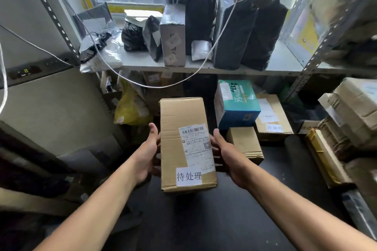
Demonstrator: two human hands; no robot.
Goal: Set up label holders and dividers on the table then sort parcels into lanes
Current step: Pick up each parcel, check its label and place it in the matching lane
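A tall brown cardboard parcel point(183, 128) carries a white shipping label and a white handwritten sticker near its close end. It is held above the dark table point(204, 220). My left hand point(148, 153) grips its left side, thumb on the upper edge and fingers underneath. My right hand point(226, 153) grips its right side the same way.
On the table to the right lie a small brown box point(244, 142), a blue-green carton point(236, 104) and a flat labelled box point(271, 116). A white shelf point(285, 63) holds black bags and a grey box. A white cable point(142, 83) hangs across. Racks with parcels stand at right.
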